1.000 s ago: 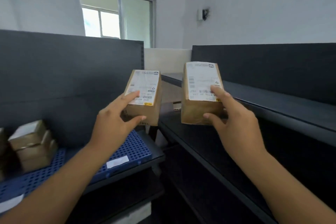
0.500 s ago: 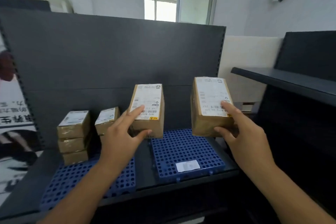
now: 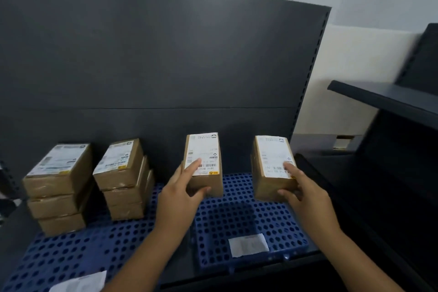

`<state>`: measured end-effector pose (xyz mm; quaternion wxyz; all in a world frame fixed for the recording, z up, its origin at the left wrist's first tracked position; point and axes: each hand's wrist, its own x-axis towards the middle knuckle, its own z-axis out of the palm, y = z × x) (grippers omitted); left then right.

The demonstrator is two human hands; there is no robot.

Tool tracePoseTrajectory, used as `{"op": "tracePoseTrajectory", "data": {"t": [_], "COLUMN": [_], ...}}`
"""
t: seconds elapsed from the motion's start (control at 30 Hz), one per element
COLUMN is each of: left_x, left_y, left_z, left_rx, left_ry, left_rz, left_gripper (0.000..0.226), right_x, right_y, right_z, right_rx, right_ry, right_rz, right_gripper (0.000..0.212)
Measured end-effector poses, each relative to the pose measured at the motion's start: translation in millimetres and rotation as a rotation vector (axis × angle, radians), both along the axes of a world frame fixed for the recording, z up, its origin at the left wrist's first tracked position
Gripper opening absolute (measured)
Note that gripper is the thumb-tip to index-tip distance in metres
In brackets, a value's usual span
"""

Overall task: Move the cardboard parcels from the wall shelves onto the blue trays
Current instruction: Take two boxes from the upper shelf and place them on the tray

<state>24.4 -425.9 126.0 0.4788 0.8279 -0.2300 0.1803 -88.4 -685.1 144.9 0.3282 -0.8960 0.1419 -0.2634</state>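
Note:
My left hand (image 3: 177, 199) grips a cardboard parcel (image 3: 206, 156) with a white label on top, held above the right blue tray (image 3: 272, 227). My right hand (image 3: 305, 194) grips a second labelled parcel (image 3: 270, 168) over the same tray's right side. Both parcels hang just above the perforated tray surface. On the left blue tray (image 3: 71, 256) stand two stacks of parcels, the far-left stack (image 3: 57, 187) and the one beside it (image 3: 123, 180), each three high.
A dark grey back panel (image 3: 166, 66) rises behind the trays. A dark shelf (image 3: 384, 99) juts in from the right at a higher level. White paper labels lie on the front of each tray (image 3: 248, 244).
My view has swung left from the right-hand shelves to the trays. Both hands have carried their parcels down and closer to the right tray.

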Motion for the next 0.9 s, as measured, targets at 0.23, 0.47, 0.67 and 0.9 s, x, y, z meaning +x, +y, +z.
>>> {"op": "tracePoseTrajectory", "data": {"t": [0.23, 0.47, 0.67, 0.9], "left_x": [22, 49, 58, 52], "left_y": [-60, -97, -103, -105], "left_z": [-48, -80, -92, -89], "left_rx": [0.077, 0.167, 0.206, 0.239], "left_ry": [0.124, 0.206, 0.228, 0.251], "left_rz": [0.107, 0.163, 0.189, 0.196], "left_gripper": [0.070, 0.069, 0.069, 0.079], "right_x": [62, 105, 117, 120], "right_y": [-53, -83, -92, -93], "right_z": [-41, -82, -101, -105], "right_rx": [-0.049, -0.088, -0.086, -0.052], "right_ry": [0.083, 0.176, 0.230, 0.232], "right_rz": [0.153, 0.206, 0.236, 0.261], "right_gripper": [0.065, 0.065, 0.066, 0.073]}}
